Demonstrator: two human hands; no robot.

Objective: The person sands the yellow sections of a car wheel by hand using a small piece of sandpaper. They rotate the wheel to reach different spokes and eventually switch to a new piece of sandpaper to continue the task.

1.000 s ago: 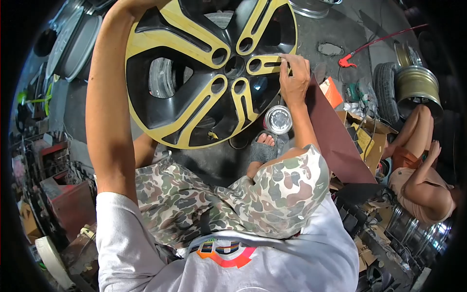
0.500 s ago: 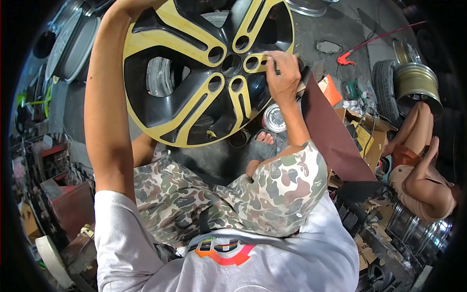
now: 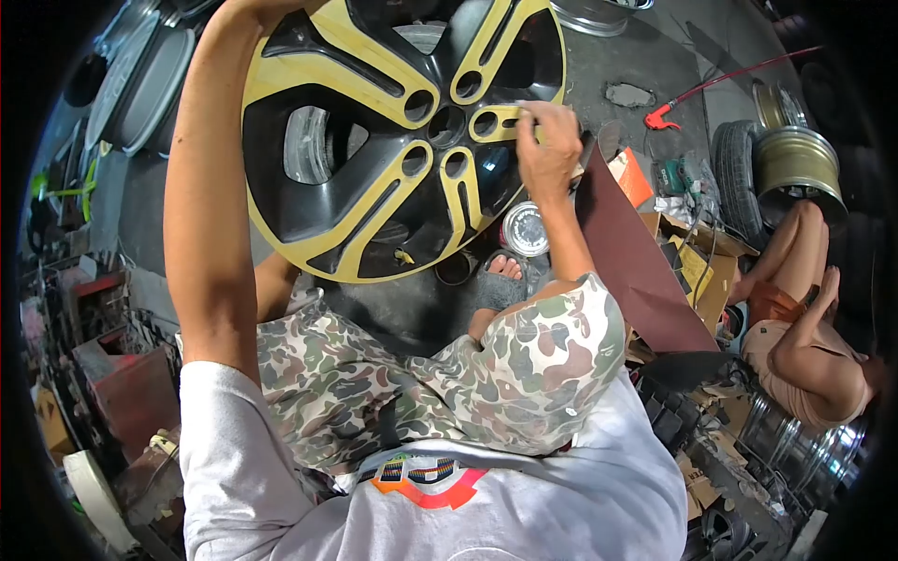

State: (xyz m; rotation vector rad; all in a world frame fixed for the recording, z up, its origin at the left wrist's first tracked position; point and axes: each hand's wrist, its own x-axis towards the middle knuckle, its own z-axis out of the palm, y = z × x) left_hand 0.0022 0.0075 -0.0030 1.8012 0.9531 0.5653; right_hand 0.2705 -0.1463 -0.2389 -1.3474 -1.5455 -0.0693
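A large black wheel rim with yellow spoke faces (image 3: 351,201) lies in front of my knees. My right hand (image 3: 550,140) rests on its right spoke, the fingers bent together at the slot beside the lug hole; whatever they hold, if anything, is too small to name. My left arm reaches up along the rim's left side, and my left hand (image 3: 271,6) is at the top edge of the view, its fingers cut off or hidden behind the rim. A small piece of yellow material (image 3: 403,256) is at the rim's lower part.
Right of the rim are a round can (image 3: 526,229), a dark red sheet (image 3: 636,262), a red air gun (image 3: 660,117), a cardboard box (image 3: 720,271), a tyre (image 3: 739,178) and a gold rim (image 3: 798,159). Another person (image 3: 804,355) sits at the far right. More rims (image 3: 154,89) stand upper left.
The rim has shifted very slightly to the right in the view. My right hand has stayed on the same spoke, its fingers a little differently bent.
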